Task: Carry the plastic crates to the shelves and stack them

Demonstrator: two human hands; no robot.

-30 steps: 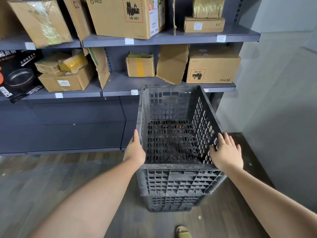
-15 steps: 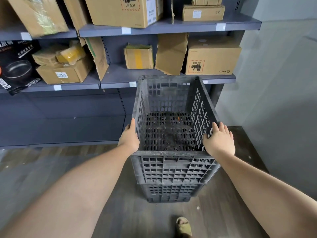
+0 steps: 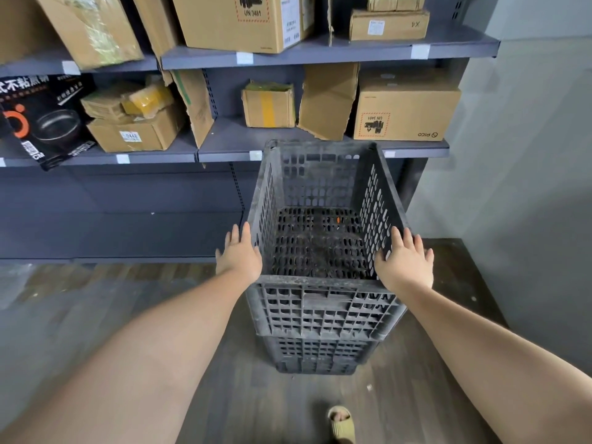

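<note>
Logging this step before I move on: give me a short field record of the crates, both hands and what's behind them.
top crate: black, empty, sits on the lower crate
left hand: open, flat against left wall
right hand: open, flat against right wall
stack location: on the floor, before the shelves
shelves: hold cardboard boxes

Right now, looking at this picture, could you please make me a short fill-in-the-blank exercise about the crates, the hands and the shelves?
1. The top black plastic crate sits on another black crate, and its inside is ____.
2. Both the left hand and the right hand have their fingers ____, not curled around the rim.
3. The cardboard box printed PICO stands on the shelf to the ____ of the crates' far edge.

Missing words: empty; spread flat; right
</note>
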